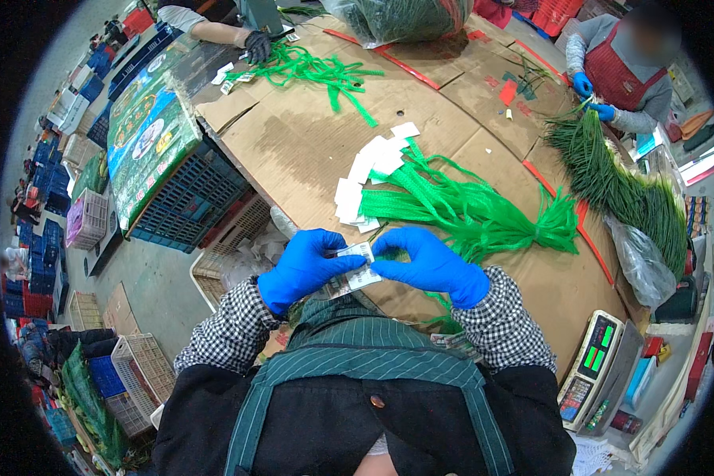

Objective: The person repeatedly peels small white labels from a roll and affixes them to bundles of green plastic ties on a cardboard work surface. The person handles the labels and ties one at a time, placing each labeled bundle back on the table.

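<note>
My left hand (309,266), in a blue glove, pinches a small printed label (357,272) between thumb and fingers in front of my apron. My right hand (429,266), gloved alike, has thumb and forefinger at the label's right edge; its fingertips partly hide what they hold there. Just beyond both hands, a bundle of green mesh strips (476,208) lies on the cardboard-covered table (297,143). White tags (375,156) fan out at the strips' left ends, and the strips are gathered near their right end. More green mesh hangs below my right hand.
A co-worker's black-gloved hand (257,47) touches another pile of green mesh strips (327,71). At the right, a person in blue gloves holds green stalks beside a long heap of them (625,172). A scale (592,363) stands lower right, covered crates (184,190) at left.
</note>
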The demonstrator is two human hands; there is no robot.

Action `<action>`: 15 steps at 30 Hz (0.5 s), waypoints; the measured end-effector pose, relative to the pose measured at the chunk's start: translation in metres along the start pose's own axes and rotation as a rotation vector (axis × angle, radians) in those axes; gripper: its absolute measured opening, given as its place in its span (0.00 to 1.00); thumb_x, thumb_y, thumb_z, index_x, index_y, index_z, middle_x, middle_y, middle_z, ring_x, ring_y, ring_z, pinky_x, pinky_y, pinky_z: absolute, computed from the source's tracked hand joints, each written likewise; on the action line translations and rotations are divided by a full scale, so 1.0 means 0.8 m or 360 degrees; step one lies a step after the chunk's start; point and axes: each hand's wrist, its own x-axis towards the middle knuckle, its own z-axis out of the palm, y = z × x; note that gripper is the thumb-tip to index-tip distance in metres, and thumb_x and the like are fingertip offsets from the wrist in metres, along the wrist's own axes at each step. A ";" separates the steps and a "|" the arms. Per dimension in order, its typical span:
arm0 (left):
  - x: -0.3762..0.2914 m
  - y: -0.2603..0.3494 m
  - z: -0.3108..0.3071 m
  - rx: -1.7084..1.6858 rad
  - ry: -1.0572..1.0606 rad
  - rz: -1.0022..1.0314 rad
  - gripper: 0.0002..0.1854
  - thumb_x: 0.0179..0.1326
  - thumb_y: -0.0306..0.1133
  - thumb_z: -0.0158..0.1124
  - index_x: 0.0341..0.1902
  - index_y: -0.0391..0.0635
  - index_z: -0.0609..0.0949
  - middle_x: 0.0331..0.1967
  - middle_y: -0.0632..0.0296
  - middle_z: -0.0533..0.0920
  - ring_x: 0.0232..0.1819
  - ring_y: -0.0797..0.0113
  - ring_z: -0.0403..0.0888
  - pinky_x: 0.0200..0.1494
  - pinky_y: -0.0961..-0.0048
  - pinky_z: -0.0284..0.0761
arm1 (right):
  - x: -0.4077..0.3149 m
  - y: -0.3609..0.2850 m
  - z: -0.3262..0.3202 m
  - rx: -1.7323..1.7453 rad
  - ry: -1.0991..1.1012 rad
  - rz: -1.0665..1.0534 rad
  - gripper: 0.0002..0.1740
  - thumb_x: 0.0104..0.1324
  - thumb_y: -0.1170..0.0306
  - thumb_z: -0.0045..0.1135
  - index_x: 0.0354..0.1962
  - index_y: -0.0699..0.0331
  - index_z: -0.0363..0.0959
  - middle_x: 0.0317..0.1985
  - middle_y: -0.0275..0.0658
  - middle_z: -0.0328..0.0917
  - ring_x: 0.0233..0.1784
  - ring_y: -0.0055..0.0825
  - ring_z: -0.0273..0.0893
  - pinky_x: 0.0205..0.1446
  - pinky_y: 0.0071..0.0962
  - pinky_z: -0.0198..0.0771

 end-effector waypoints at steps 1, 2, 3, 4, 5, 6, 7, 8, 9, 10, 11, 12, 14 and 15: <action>0.003 -0.006 0.001 0.0003 -0.0026 0.0066 0.15 0.49 0.38 0.70 0.30 0.37 0.81 0.22 0.61 0.80 0.25 0.79 0.74 0.28 0.79 0.70 | 0.003 0.008 0.004 0.0102 0.0020 -0.0005 0.13 0.53 0.67 0.62 0.33 0.68 0.76 0.27 0.41 0.77 0.31 0.25 0.73 0.37 0.26 0.69; 0.007 -0.017 0.003 0.0006 -0.0053 0.0131 0.18 0.49 0.41 0.70 0.33 0.37 0.81 0.24 0.58 0.80 0.27 0.76 0.76 0.30 0.77 0.71 | 0.004 0.015 0.006 0.0203 0.0040 -0.0010 0.14 0.53 0.66 0.62 0.33 0.69 0.76 0.25 0.42 0.77 0.29 0.24 0.74 0.34 0.26 0.69; 0.009 -0.023 0.003 0.0008 -0.0080 0.0201 0.20 0.49 0.43 0.70 0.35 0.37 0.80 0.26 0.56 0.81 0.28 0.74 0.78 0.31 0.75 0.72 | 0.006 0.020 0.004 0.0292 -0.0011 0.0081 0.14 0.52 0.67 0.63 0.33 0.69 0.75 0.26 0.41 0.77 0.29 0.23 0.74 0.34 0.26 0.69; 0.005 -0.023 0.000 0.0105 -0.0155 0.0286 0.21 0.49 0.44 0.69 0.38 0.37 0.79 0.29 0.55 0.81 0.32 0.74 0.78 0.36 0.74 0.72 | 0.006 0.026 -0.001 0.0381 -0.0060 0.0172 0.14 0.52 0.67 0.64 0.32 0.70 0.75 0.26 0.40 0.76 0.29 0.23 0.73 0.34 0.25 0.69; 0.003 -0.022 -0.007 0.0165 -0.0264 0.0235 0.22 0.48 0.42 0.70 0.40 0.37 0.79 0.32 0.55 0.82 0.35 0.73 0.79 0.40 0.74 0.73 | 0.006 0.030 -0.008 0.0472 -0.0108 0.0263 0.14 0.51 0.68 0.64 0.32 0.70 0.75 0.26 0.39 0.76 0.30 0.23 0.73 0.35 0.24 0.69; -0.002 -0.027 -0.018 0.0042 -0.0248 0.0062 0.22 0.47 0.41 0.71 0.41 0.36 0.80 0.33 0.56 0.82 0.36 0.72 0.79 0.41 0.74 0.73 | 0.002 0.026 -0.024 0.0594 -0.0011 0.0361 0.12 0.51 0.72 0.65 0.30 0.70 0.74 0.26 0.36 0.76 0.30 0.21 0.73 0.35 0.22 0.69; -0.011 -0.034 -0.031 -0.0085 -0.0222 -0.0110 0.23 0.47 0.40 0.71 0.42 0.36 0.80 0.34 0.56 0.82 0.36 0.71 0.79 0.42 0.75 0.74 | 0.000 0.025 -0.039 0.0519 0.0024 0.0454 0.10 0.52 0.73 0.63 0.30 0.70 0.74 0.25 0.36 0.76 0.30 0.19 0.73 0.35 0.20 0.69; -0.019 -0.035 -0.046 -0.0153 -0.0160 -0.0289 0.22 0.46 0.38 0.72 0.41 0.35 0.81 0.33 0.56 0.83 0.33 0.71 0.80 0.40 0.76 0.75 | -0.003 0.027 -0.048 0.0512 0.0053 0.0465 0.09 0.52 0.74 0.63 0.30 0.69 0.75 0.25 0.35 0.76 0.31 0.19 0.73 0.35 0.20 0.70; -0.025 -0.046 -0.061 -0.0230 -0.0161 -0.0342 0.18 0.48 0.35 0.70 0.39 0.35 0.82 0.29 0.57 0.83 0.29 0.73 0.80 0.35 0.77 0.76 | -0.006 0.026 -0.053 0.0510 0.0092 0.0483 0.09 0.52 0.74 0.63 0.31 0.69 0.75 0.26 0.35 0.76 0.31 0.18 0.73 0.35 0.20 0.70; -0.032 -0.038 -0.069 -0.0394 -0.0115 -0.0378 0.15 0.46 0.32 0.71 0.37 0.35 0.82 0.27 0.58 0.83 0.27 0.73 0.80 0.35 0.78 0.76 | -0.008 0.026 -0.053 0.0499 0.0170 0.0468 0.09 0.53 0.75 0.63 0.32 0.70 0.75 0.26 0.35 0.76 0.32 0.18 0.73 0.36 0.20 0.70; -0.039 -0.031 -0.077 -0.0558 -0.0068 -0.0414 0.14 0.45 0.29 0.71 0.35 0.35 0.82 0.25 0.59 0.83 0.26 0.73 0.80 0.34 0.78 0.75 | -0.009 0.027 -0.052 0.0488 0.0246 0.0452 0.09 0.53 0.75 0.63 0.32 0.70 0.74 0.27 0.35 0.76 0.32 0.18 0.73 0.36 0.20 0.70; -0.044 -0.032 -0.085 -0.0487 -0.0154 -0.0336 0.12 0.44 0.28 0.70 0.33 0.36 0.83 0.32 0.55 0.83 0.30 0.71 0.80 0.37 0.77 0.75 | -0.010 0.027 -0.051 0.0480 0.0316 0.0432 0.10 0.53 0.75 0.63 0.33 0.70 0.74 0.27 0.35 0.76 0.32 0.19 0.73 0.37 0.20 0.70; -0.048 -0.019 -0.068 -0.0588 -0.0237 0.0067 0.10 0.44 0.29 0.70 0.30 0.37 0.83 0.48 0.49 0.77 0.44 0.64 0.76 0.49 0.72 0.70 | -0.011 0.018 -0.036 0.0491 0.0361 0.0329 0.11 0.53 0.76 0.63 0.34 0.70 0.74 0.29 0.35 0.76 0.33 0.18 0.73 0.38 0.21 0.71; -0.048 -0.011 -0.057 -0.0581 -0.0273 0.0249 0.10 0.44 0.29 0.69 0.29 0.37 0.83 0.53 0.47 0.75 0.49 0.63 0.74 0.53 0.69 0.67 | -0.011 0.010 -0.026 0.0491 0.0380 0.0280 0.11 0.53 0.76 0.63 0.34 0.70 0.73 0.29 0.34 0.75 0.33 0.18 0.72 0.38 0.21 0.71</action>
